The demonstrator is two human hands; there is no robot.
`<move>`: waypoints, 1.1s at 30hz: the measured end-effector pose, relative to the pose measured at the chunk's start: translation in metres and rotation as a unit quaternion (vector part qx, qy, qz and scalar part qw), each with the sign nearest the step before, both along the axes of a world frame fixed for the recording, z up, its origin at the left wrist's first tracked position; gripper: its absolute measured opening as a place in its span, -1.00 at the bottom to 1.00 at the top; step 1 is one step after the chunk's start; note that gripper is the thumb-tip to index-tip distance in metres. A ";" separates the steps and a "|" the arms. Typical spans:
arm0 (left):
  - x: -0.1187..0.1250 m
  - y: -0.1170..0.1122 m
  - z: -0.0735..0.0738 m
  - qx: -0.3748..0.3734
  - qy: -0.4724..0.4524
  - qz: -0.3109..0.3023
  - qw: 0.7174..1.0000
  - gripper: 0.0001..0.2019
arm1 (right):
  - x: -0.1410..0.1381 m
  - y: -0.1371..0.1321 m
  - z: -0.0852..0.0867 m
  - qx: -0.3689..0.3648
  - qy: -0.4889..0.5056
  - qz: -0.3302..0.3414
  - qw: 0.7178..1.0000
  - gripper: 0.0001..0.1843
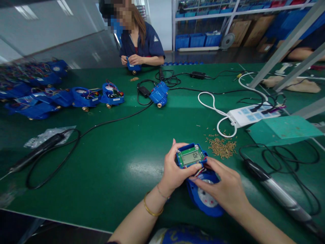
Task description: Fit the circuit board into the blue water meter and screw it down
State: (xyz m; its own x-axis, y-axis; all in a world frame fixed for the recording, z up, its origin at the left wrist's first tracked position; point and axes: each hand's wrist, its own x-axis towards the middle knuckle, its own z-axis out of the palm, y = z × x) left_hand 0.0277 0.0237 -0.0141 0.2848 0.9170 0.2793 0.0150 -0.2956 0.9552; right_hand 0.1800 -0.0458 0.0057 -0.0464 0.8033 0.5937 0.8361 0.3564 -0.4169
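My left hand [175, 166] is closed around a blue-cased LCD display module [192, 156] with a green circuit board; its screen reads about 0.2. The thumb lies along the lower edge and the fingers wrap behind. My right hand [225, 186] is closed at the lower right of the module, thumb and fingers about the thin coloured wires [200, 172]. These wires run between the module and a round blue water meter body [207, 198] with a pale dial, just below. Whether the right fingertips also touch the case is hard to see.
Brass screws [222, 147] lie piled beyond my right hand. An electric screwdriver [276, 193] is at right, another [38, 150] at left. A power strip [254, 113] and green box [284, 130] stand behind. Several blue meters [85, 98] line the left; a co-worker [142, 44] handles one opposite.
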 end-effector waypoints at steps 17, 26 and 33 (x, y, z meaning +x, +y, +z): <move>-0.008 0.009 -0.011 -0.025 -0.011 -0.030 0.999 -0.37 | 0.030 0.024 -0.008 0.020 0.088 0.167 0.982 -0.79; -0.012 0.011 -0.010 -0.032 0.003 -0.073 0.997 -0.33 | 0.032 0.026 0.007 -0.304 0.249 0.105 0.914 -0.78; -0.009 0.010 -0.004 -0.020 -0.003 -0.139 0.990 -0.37 | 0.037 0.039 0.015 -0.477 0.383 0.116 0.783 -0.80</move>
